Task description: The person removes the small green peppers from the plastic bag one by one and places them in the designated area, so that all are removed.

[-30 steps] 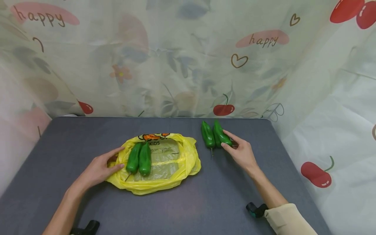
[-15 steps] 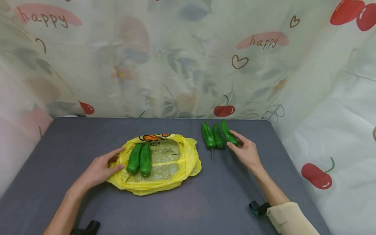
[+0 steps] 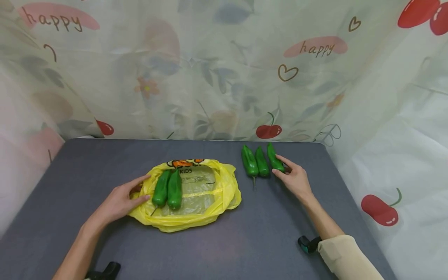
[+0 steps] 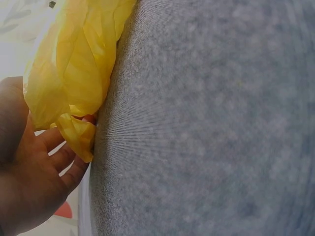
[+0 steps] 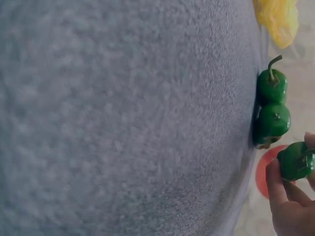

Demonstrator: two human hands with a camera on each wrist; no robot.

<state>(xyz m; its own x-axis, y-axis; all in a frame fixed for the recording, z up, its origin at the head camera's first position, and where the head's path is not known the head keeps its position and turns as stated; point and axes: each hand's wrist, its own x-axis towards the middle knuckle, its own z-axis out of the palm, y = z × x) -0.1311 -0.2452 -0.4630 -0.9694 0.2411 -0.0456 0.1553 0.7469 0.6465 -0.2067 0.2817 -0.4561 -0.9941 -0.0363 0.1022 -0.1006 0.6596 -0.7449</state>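
Note:
At the right of the head view, my right hand (image 3: 293, 179) pinches a long green pepper (image 3: 274, 158) between thumb and fingers. The right wrist view shows this pepper (image 5: 295, 161) held stem end outward, seemingly just off the table. Two more green peppers, one with a long stem (image 3: 250, 163) and one beside it (image 3: 261, 162), lie side by side to its left. My left hand (image 3: 120, 199) holds the left side of a yellow plastic bag (image 3: 229, 190), its folds (image 4: 78, 73) between thumb and fingers. Inside the bag mouth lie two green peppers, the left (image 3: 161, 188) and right (image 3: 174, 191) touching.
A dark grey table (image 3: 224, 252) carries everything. Behind it hangs a printed curtain (image 3: 210, 70) with cherries and lettering. A black device strapped at the right wrist (image 3: 308, 244) and another at the left wrist (image 3: 108, 271) sit close above the tabletop.
My right hand has shifted slightly right with its pepper, parting it from the neighbouring one, which now shows fully. The left hand and bag stay put.

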